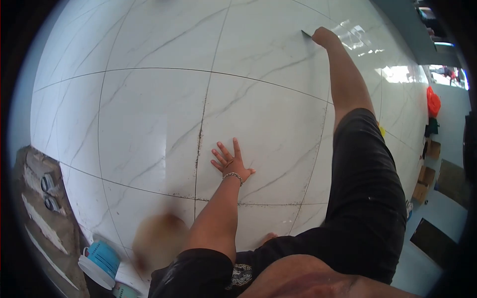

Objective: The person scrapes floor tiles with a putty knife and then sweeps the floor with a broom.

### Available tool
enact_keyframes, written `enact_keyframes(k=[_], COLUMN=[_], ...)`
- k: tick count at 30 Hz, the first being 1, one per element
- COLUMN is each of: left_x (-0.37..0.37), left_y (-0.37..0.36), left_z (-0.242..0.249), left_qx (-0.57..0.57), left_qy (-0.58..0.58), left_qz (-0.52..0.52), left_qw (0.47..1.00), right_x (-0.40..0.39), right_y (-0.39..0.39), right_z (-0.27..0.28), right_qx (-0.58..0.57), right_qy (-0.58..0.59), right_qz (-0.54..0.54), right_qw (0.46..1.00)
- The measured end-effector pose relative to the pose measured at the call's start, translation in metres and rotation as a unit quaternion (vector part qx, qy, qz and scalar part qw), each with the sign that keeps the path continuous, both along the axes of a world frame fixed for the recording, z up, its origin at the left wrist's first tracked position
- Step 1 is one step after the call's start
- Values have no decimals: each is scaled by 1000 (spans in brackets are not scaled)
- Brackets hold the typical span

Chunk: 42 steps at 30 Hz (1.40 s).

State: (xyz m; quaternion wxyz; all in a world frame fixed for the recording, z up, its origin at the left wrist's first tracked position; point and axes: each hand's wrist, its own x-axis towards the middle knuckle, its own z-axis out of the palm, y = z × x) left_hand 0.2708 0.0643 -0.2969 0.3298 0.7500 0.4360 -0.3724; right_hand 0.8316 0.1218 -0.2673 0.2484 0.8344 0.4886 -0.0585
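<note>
My left hand [232,161] lies palm down with its fingers spread on the glossy white floor tiles [258,119], a chain bracelet [233,176] around its wrist. It rests to the right of a tile joint [200,134] lined with dark crumbs. Far ahead on the right, my right hand [324,38] is closed at the end of an outstretched arm. A thin, dark, blade-like tool [306,34] sticks out of it to the left, close over the tiles; its handle is hidden inside the fist.
A light blue and white bucket [102,260] stands at the lower left, near steps [44,213] with a pair of sandals [49,192]. Along the right are a red bag [433,103], cardboard boxes [425,181] and dark panels [433,241]. A blurred brown patch [161,236] shows beside my left arm.
</note>
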Motion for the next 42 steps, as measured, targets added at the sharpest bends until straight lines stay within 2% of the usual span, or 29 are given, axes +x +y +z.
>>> enact_keyframes(k=[2,3,4,6,8,9,11,12,13,15,18,20,21,22,24,26,27,29,30,31,32,33,34,35,38,40,42], left_x=[-5,-7,-7,-6,-9,-9,-7,-7,-7,-9,-7,-9,-10,-10,-7,-9,-9,-8,-8,-9,-9,-9,-10,-11,-10,-10,-11], left_y=[-4,-5,-5,-4,-7,-9,-6,-4,-4,-5,-4,-3,-3,-3,-2,-4,-5,-2,-1,-1,-1,-1,-1,-1,-1,1,-4], left_z=[-1,-1,-1,-3,-4,-3,0,1,2,2,1,2,3,3,1,0,1,3,3,2,1,0,-1,-2,-3,-3,-2], left_qx=[-8,-13,-7,-4,7,11,3,6,6,-5,-3,-4,-4,-5,0,-7,-4,-11,-14,-14,-16,-27,-20,-11,-12,-9,-8], left_qy=[-1,0,-6,-14,-20,-22,-3,-2,-10,-19,-22,-28,-26,-25,-25,-22,-18,-17,-18,-18,-18,-21,-23,-26,-21,-24,-29], left_qz=[-12,-13,-10,-5,-9,-4,-13,-10,-8,-9,-1,0,0,1,11,4,10,2,-3,-1,1,-3,-1,4,2,1,-4], left_qw=[1000,1000,1000,1000,1000,1000,1000,1000,1000,1000,1000,1000,1000,1000,1000,1000,1000,1000,1000,1000,1000,999,1000,1000,1000,1000,1000], right_x=[-83,-97,-124,-126,-51,-58,-34,-49,-71,-127,-252,-229,-206,-176,-115,-57,-34,-48,-56,-100,-108,-158,-204,-232,-207,-185,-184], right_y=[10,2,-4,-11,-9,-6,-3,1,-8,-44,-90,-96,-78,-50,18,90,107,111,106,87,53,0,-45,-84,-171,-181,-155], right_z=[54,55,67,53,6,18,-14,-7,-4,-3,62,42,35,26,1,-25,-38,-48,-48,-31,-52,-26,9,41,71,76,66], right_qx=[-20,-54,-27,-58,-48,40,55,63,60,-3,-16,23,-1,-23,10,39,126,121,109,70,51,51,3,-24,-79,-89,-40], right_qy=[137,148,165,95,45,70,62,58,88,143,166,164,145,124,92,73,81,85,83,120,145,143,153,124,114,98,62], right_qz=[-240,-136,-115,-10,102,-70,-56,-55,-98,-58,-158,-115,-89,-61,65,135,91,84,69,26,65,79,4,-22,-42,-16,26], right_qw=[961,978,979,994,993,994,995,995,990,988,973,980,985,990,994,987,985,985,988,990,986,985,988,992,989,991,997])
